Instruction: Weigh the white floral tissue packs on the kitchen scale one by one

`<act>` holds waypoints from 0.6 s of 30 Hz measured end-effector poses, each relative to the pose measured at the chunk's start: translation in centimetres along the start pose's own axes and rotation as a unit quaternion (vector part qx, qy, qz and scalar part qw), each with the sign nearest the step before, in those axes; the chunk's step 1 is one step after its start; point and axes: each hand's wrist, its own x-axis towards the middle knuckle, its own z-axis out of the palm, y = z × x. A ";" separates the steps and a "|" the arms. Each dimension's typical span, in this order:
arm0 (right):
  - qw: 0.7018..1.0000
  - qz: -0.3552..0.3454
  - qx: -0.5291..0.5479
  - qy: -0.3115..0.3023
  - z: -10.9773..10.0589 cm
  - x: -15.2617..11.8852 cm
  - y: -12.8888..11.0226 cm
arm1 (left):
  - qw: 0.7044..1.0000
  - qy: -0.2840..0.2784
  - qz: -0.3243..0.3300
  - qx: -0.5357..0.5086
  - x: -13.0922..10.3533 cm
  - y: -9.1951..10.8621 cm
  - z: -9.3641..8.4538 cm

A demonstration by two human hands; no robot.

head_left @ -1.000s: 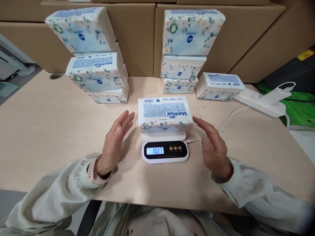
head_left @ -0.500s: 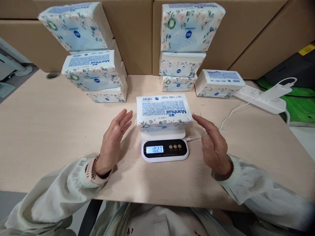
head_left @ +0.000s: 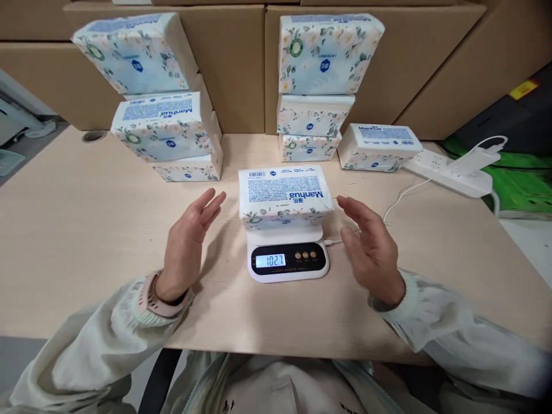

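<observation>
A pack of tissues (head_left: 284, 192) with blue print and flowers lies on a white digital scale (head_left: 288, 275). The scale's lit display (head_left: 270, 261) reads 102.7. To the left of the pack is my left hand (head_left: 183, 247), open and held upright, its fingers apart from the wrapper. On the other side, my right hand (head_left: 373, 253) is open too, fingertips close to the pack's right end with a small gap between. Neither hand holds anything.
Tissue packs are stacked at the back left (head_left: 161, 126) and back centre (head_left: 319, 112). A single pack (head_left: 379, 148) lies beside a white power strip (head_left: 448, 172). A white cable (head_left: 401, 198) runs toward the scale. Cardboard boxes (head_left: 233, 69) stand behind.
My left hand has drawn a little left, away from the pack. My right hand stays near the pack's right end, its thumb further out from the palm. The display reading is the same.
</observation>
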 end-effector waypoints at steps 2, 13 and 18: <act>0.999 0.034 0.026 -0.002 0.0 0.5 -0.3 | 1.000 0.013 0.013 0.019 0.5 1.1 -0.7; 0.991 0.044 0.046 -0.115 0.9 2.3 -2.8 | 0.954 -0.280 -0.067 0.078 1.9 5.3 3.9; 0.980 -0.141 -0.037 0.136 -4.4 8.9 -0.8 | 0.944 -0.331 -0.001 -0.011 5.6 8.3 13.1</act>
